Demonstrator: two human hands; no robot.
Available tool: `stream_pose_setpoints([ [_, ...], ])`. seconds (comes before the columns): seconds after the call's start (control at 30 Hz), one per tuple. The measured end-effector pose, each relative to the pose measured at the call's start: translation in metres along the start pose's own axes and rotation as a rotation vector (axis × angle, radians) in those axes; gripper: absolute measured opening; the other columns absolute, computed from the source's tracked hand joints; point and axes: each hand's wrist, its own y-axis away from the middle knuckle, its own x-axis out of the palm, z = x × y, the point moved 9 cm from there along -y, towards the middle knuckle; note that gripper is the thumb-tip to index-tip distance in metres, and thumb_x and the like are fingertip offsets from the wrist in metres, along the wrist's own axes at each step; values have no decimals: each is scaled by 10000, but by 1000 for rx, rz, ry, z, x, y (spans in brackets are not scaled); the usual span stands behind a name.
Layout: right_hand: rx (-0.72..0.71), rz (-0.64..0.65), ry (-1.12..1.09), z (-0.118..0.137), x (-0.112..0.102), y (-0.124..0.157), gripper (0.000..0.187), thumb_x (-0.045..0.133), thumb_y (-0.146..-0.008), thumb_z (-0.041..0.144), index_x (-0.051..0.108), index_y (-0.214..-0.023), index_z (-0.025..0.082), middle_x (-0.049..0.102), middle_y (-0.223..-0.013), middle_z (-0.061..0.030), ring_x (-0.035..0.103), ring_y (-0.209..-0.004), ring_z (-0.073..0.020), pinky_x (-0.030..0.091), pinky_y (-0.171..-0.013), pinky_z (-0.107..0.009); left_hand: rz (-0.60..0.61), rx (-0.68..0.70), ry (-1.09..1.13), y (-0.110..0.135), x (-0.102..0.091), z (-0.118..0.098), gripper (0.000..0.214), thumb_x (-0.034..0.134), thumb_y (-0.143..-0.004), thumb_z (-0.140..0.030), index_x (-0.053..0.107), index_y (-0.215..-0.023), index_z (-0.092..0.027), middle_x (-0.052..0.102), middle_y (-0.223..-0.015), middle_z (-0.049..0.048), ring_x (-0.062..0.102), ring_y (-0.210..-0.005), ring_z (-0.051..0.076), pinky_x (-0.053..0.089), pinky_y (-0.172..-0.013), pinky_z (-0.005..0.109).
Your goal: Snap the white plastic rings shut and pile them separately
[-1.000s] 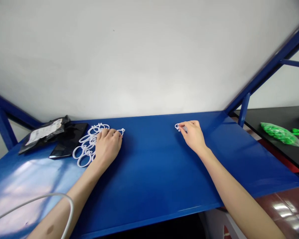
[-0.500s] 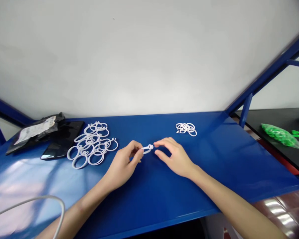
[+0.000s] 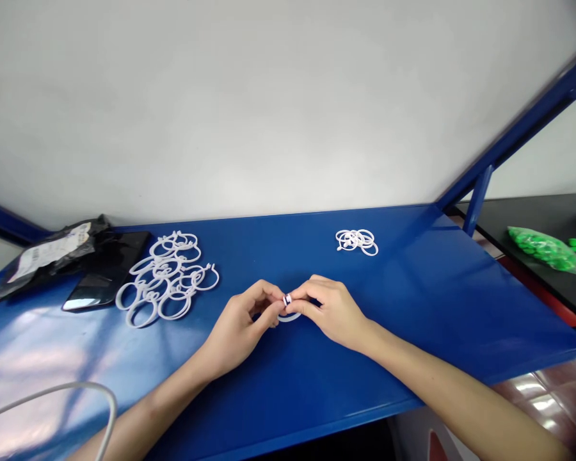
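A white plastic ring [image 3: 289, 317] with a small clasp is pinched between both hands, low over the blue table [image 3: 269, 390]. My left hand [image 3: 247, 323] is closed on its left side, thumb against forefinger. From the right, my right hand [image 3: 329, 314] grips it near the clasp; the fingertips of the two hands almost meet there. Fingers cover much of the ring. Left of my hands lies a loose heap of similar white rings [image 3: 142, 314], some with open ends. A smaller cluster of white rings [image 3: 356, 239] sits toward the back right.
A black plastic parcel [image 3: 52, 253] with a white label and a dark phone-like slab [image 3: 93, 289] lie at the far left. A grey cable [image 3: 77, 385] loops across the lower left. A bag of green pieces [image 3: 544, 248] rests on a black surface beyond the blue frame [image 3: 477, 198].
My right hand has moved in and taken hold of the ring that my left hand held alone. The ring has turned and come slightly nearer to me. The view has shifted a little.
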Motion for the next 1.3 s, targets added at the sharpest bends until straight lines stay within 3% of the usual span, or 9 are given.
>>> stream_pose_setpoints([
  [0.17,71,-28,-79,-6,0,2,40,768,-906,266,747,-879,247,768,-828,27,685,-751,-143,514,-688,-249,-65,-19,51,-2,-5,0,170,630,-942,-359,635,-926,-191,686,-762,-22,667,-622,112,534,-622,235],
  [0.33,-39,-29,-61,4,-2,2,97,677,-978,241,767,-945,259,785,-899,16,694,-805,-149,528,-770,-275,-88,-26,64,0,-7,-3,189,637,-933,-361,662,-893,-177,718,-792,-5,694,-549,115,556,-566,233],
  [0.53,-66,-45,-45,10,-4,3,119,660,-987,242,756,-917,251,772,-841,18,660,-759,-147,515,-704,-270,-138,16,70,3,-8,-11,153,686,-892,-324,728,-900,-177,769,-852,22,741,-605,139,612,-572,223],
  [0.73,-182,-62,22,18,-2,9,171,601,-1031,256,720,-914,217,768,-860,-12,650,-774,-151,516,-723,-281,-182,85,40,6,-7,-9,119,698,-896,-288,759,-903,-187,787,-833,16,741,-578,138,622,-567,212],
  [0.9,-233,-15,99,21,4,13,205,558,-1054,260,703,-918,211,775,-890,-25,639,-774,-162,510,-714,-291,-170,172,-48,11,-5,-9,95,687,-921,-262,762,-920,-203,787,-784,-3,737,-579,120,604,-581,185],
  [1.07,-177,32,104,17,6,10,157,581,-1036,234,683,-919,214,774,-888,-13,637,-782,-165,501,-685,-276,-173,317,-269,11,-5,-23,93,660,-944,-231,752,-955,-222,782,-811,-18,730,-618,106,576,-599,175],
  [1.17,-179,17,157,15,1,4,118,619,-1021,267,682,-934,217,779,-897,-12,648,-804,-173,515,-721,-283,-174,439,-514,8,-8,-36,153,603,-984,-253,748,-1032,-239,787,-907,7,744,-773,144,588,-723,229],
  [1.23,-195,-39,266,12,-11,-1,126,619,-1022,296,693,-953,220,787,-943,-26,656,-844,-190,523,-770,-307,-213,475,-710,5,-19,-40,210,541,-1015,-273,738,-1074,-233,786,-1002,44,733,-897,189,577,-848,299],
  [1.3,-155,-131,430,1,-33,-6,140,599,-1030,296,705,-972,226,789,-974,-44,659,-885,-216,519,-780,-333,-319,427,-933,1,-43,-38,253,510,-1021,-315,728,-1081,-203,771,-1040,96,703,-969,256,541,-925,390],
])
